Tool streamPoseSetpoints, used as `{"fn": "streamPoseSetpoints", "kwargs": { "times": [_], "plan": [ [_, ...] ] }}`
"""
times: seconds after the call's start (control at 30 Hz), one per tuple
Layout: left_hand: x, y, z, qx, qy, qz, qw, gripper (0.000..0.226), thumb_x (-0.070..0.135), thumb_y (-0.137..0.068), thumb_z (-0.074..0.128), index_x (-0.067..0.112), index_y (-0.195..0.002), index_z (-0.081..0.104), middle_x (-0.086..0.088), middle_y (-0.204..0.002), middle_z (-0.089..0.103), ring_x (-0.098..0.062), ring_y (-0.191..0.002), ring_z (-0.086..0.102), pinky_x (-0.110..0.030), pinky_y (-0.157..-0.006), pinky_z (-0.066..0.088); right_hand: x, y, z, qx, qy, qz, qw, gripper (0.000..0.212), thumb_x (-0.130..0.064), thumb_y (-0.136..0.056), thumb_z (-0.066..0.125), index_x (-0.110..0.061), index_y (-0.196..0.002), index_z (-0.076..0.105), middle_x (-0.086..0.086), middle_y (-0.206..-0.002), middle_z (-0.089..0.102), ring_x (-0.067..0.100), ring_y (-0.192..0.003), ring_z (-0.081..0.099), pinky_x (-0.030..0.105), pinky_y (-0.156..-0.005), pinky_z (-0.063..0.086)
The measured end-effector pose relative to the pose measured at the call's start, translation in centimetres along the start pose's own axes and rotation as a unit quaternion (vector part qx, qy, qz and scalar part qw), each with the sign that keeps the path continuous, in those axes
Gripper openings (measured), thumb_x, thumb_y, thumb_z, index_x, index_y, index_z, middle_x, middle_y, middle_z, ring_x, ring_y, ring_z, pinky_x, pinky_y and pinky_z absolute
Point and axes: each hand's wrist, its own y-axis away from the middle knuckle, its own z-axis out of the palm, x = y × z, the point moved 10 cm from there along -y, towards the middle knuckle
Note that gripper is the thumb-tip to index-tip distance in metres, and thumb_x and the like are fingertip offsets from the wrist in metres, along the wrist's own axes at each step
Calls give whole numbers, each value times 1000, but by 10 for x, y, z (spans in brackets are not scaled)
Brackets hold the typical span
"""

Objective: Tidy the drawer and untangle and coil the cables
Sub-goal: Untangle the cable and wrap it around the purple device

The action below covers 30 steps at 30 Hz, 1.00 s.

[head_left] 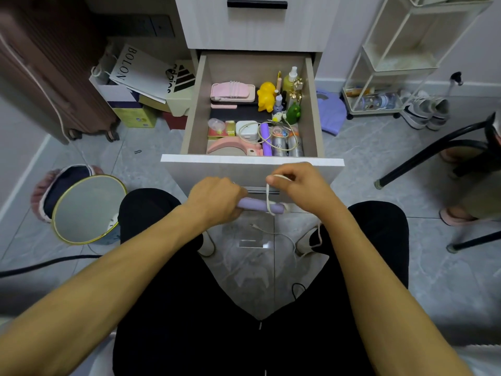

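White cable [268,196] pinched in my right hand [301,185], left hand [214,202] gripping the purple stick [260,206]; drawer [252,160] half-sorted, another cable uncoiled.

Two hands are showing, the left hand [215,198] and the right hand [301,185], sharing one purple stick [260,205] and one white cable [268,196]. One open drawer [252,160] is holding one yellow toy [266,96], one green toy [294,113], one white charger [247,130] and two silver cans [287,143]. One wastebasket [86,210] and two sneakers [425,111] are sitting on the floor.
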Motion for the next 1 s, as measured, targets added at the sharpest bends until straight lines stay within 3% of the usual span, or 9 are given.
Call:
{"fn": "streamPoseSetpoints", "kwargs": {
  "times": [0.1, 0.17, 0.33, 0.47, 0.6, 0.73, 0.83, 0.9, 1.0],
  "plan": [
    [-17, 6, -8, 61, 81, -30, 994, 18, 34, -90, 57, 17, -87, 63, -7, -84, 67, -33, -80, 63, -29, -57, 30, 34, 15, 24, -6, -203, 115, 972, 12, -14, -95, 60, -10, -91, 71, -12, -51, 56, -1, -44, 45, 14, -48, 36],
    [-31, 8, -6, 85, 147, -98, 981, 20, 32, -90, 59, 16, -78, 59, -7, -74, 63, -32, -72, 60, -29, -52, 25, 42, 25, 42, 1, -204, 128, 971, 19, -18, -98, 55, -13, -88, 71, -7, -51, 49, 0, -42, 37, 17, -46, 32],
    [-45, 8, 18, 33, 158, -218, 962, 16, 25, -91, 55, 14, -79, 57, -3, -71, 52, -27, -63, 47, -31, -56, 34, 19, 26, 63, -24, 4, 70, 997, 36, -29, -100, 50, -7, -78, 66, 1, -58, 53, 10, -55, 48, 26, -59, 40],
    [-46, -2, 20, 2, 51, -188, 981, 12, 21, -90, 54, 13, -86, 63, -3, -73, 53, -25, -62, 47, -30, -54, 33, -5, 18, 40, -5, 139, 24, 990, 30, -22, -95, 57, -1, -78, 70, 11, -68, 62, 26, -66, 55, 35, -64, 45],
    [-27, -6, 10, 7, -3, -100, 995, 16, 27, -93, 52, 18, -89, 64, -5, -86, 68, -27, -65, 51, -30, -57, 35, -25, 4, 6, 28, 195, 19, 980, 23, -28, -89, 65, -10, -77, 70, 5, -72, 64, 22, -71, 56, 34, -65, 48],
    [-6, 2, 6, -1, -19, 2, 1000, 13, 32, -90, 54, 22, -94, 62, -3, -93, 67, -30, -85, 65, -30, -62, 35, -32, -4, 6, -28, 117, 2, 993, 18, -28, -85, 73, -14, -74, 70, -5, -68, 63, 8, -64, 53, 24, -63, 43],
    [1, 10, 0, 61, 44, 48, 996, 11, 29, -85, 62, 19, -79, 60, -4, -77, 65, -32, -71, 64, -30, -55, 33, -13, -2, 16, -55, -52, 39, 996, 15, -22, -85, 73, -9, -77, 71, -1, -61, 57, 6, -56, 47, 18, -58, 43],
    [-5, 15, -6, 130, 107, 39, 985, 18, 23, -77, 72, 15, -67, 58, -7, -61, 62, -34, -55, 60, -28, -47, 32, 10, 5, 22, -28, -159, 87, 983, 10, -15, -88, 70, -9, -79, 71, -8, -57, 59, 1, -52, 49, 14, -55, 41],
    [-28, 17, 3, 148, 196, -63, 967, 24, 30, -84, 70, 16, -67, 58, -7, -63, 63, -32, -59, 58, -29, -50, 33, 33, 19, 38, 4, -189, 122, 975, 18, -8, -93, 60, -12, -78, 69, -7, -52, 57, -1, -43, 43, 13, -47, 35]
  ]
}}
